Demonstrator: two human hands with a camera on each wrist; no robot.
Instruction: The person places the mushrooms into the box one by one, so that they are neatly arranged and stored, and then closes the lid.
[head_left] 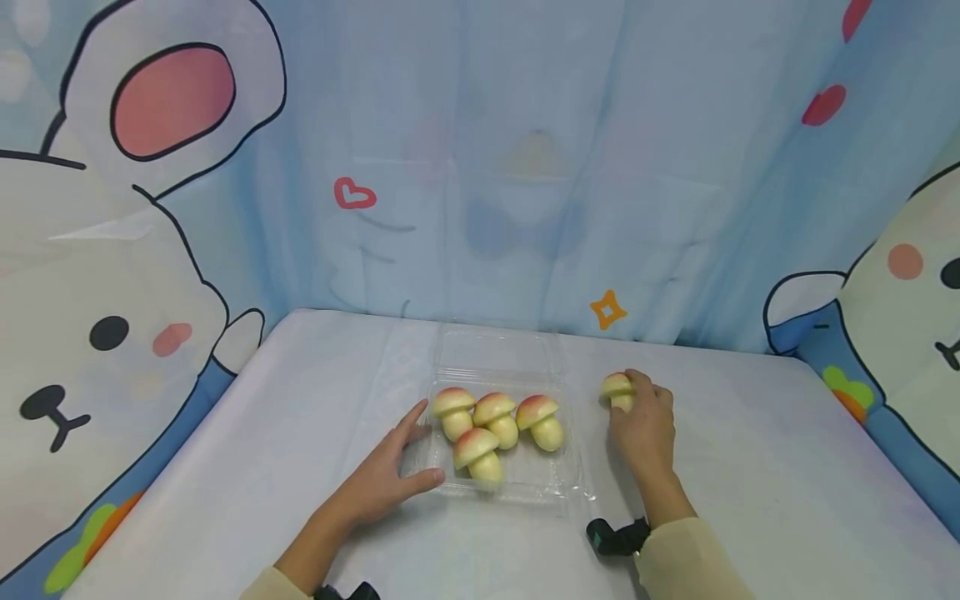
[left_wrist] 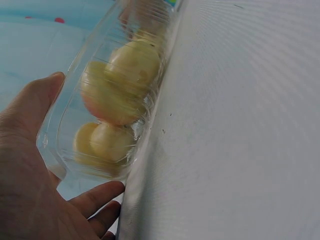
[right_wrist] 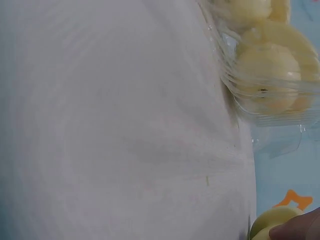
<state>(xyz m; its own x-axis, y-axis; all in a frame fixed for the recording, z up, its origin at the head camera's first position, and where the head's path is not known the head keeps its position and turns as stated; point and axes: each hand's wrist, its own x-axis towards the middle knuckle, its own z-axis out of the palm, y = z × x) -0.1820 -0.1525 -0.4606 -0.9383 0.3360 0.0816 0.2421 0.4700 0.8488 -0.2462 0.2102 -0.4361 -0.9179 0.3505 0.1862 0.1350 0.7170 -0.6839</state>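
Note:
A clear plastic clamshell box [head_left: 525, 483] lies on the white-covered table with its lid [head_left: 498, 350] folded back. Several pale yellow toy mushrooms [head_left: 492, 408] with reddish caps sit inside it. At the box's left side is my left hand [head_left: 382, 483], thumb and fingers spread about its edge; in the left wrist view the thumb [left_wrist: 52, 85] is against the rim. To the right of the box, my right hand [head_left: 645, 425] grips another toy mushroom [head_left: 617, 390] by its cap side. Only part of that mushroom [right_wrist: 275, 217] shows in the right wrist view.
A white cloth [head_left: 750, 450] covers the table. Behind it hangs a light blue curtain [head_left: 525, 167] printed with cartoon animals, close to the table's back edge. A black wrist camera mount [head_left: 617, 537] sits at the right sleeve.

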